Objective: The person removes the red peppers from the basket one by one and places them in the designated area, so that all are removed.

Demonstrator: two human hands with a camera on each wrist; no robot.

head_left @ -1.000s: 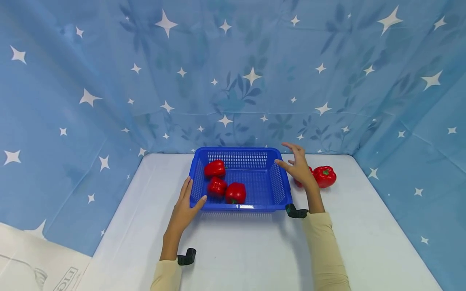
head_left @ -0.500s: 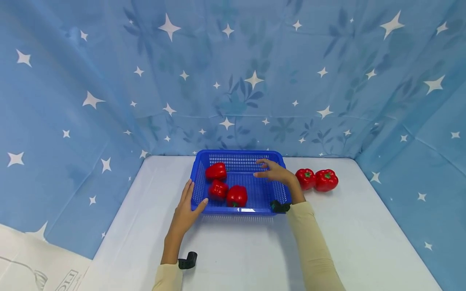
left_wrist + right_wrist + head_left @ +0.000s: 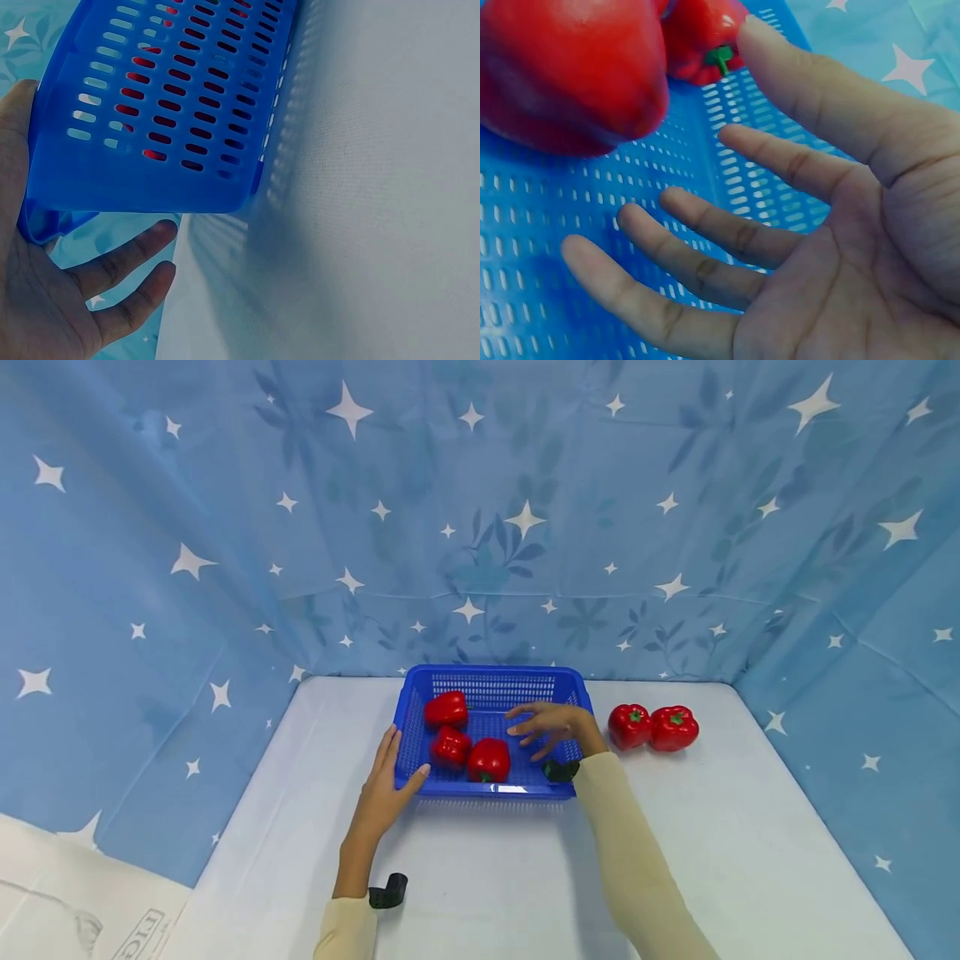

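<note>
A blue plastic basket [image 3: 495, 670] with slotted walls holds several red bell peppers, among them a front one [image 3: 489, 761], a middle one [image 3: 450, 747] and a back one [image 3: 446, 709]. My left hand [image 3: 378, 797] rests at the basket's left front corner, thumb toward the front rim. In the left wrist view, its straight fingers [image 3: 124, 262] extend past the basket's corner. My right hand [image 3: 555, 724] is inside the basket's right half, fingers spread and slightly bent, holding nothing. In the right wrist view, a large red pepper [image 3: 570, 71] lies just beyond its fingertips.
Two more red bell peppers, a left one [image 3: 629, 727] and a right one [image 3: 674, 729], sit side by side on the white table [image 3: 487, 885], right of the basket. A blue star-patterned curtain [image 3: 480, 527] stands behind and along both sides.
My right hand has moved left from beside the basket's right rim and down into the basket, uncovering the two peppers on the table. The left hand stays at its corner.
</note>
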